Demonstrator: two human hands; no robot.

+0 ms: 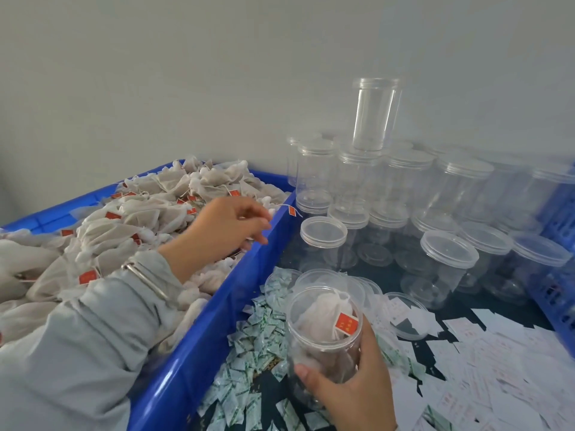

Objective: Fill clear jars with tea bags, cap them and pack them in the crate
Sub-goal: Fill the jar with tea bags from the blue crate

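Note:
A blue crate (214, 325) on the left is heaped with white mesh tea bags (124, 225) carrying red tags. My left hand (230, 225) hovers over the crate's right rim with curled fingers, pinching a tea bag whose string and red tag (292, 210) trail to the right. My right hand (351, 390) grips an open clear jar (323, 334) from below, tilted toward me. A few tea bags lie inside it, one red tag showing near the mouth.
Capped empty clear jars (448, 256) stand and lie stacked at the back right, one (375, 113) perched on top. Loose lids (407, 315), small green-white sachets (258, 340) and white paper slips (504, 365) cover the dark table. Another blue crate (560, 231) borders the right edge.

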